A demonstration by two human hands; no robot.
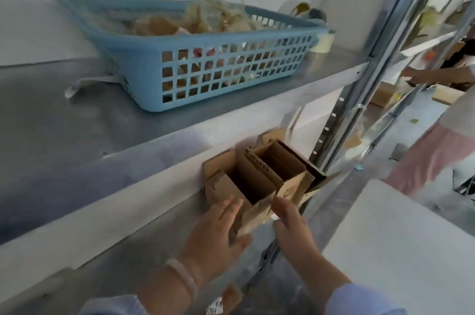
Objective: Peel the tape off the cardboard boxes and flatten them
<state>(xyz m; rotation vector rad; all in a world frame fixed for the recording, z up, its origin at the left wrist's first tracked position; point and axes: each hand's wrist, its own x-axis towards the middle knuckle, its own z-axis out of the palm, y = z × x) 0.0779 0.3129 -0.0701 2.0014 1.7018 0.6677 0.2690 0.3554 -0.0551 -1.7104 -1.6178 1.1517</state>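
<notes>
Several open brown cardboard boxes [259,175] stand on the lower shelf, under the upper shelf's front edge. My left hand [218,232] lies with straight fingers against the left side of the nearest box [257,211]. Just right of that box is my right hand [290,224], fingers extended, touching or almost touching its right corner. Neither hand grips anything. Both box tops are open, flaps up. I make out no tape on the boxes in this blurred view.
A blue plastic basket [231,67] full of crumpled tape and scraps sits on the upper metal shelf [64,134]. Tape rolls [321,39] lie behind it. A metal upright [354,108] stands at right. A white surface [398,237] is lower right. Another person [437,75] works beyond.
</notes>
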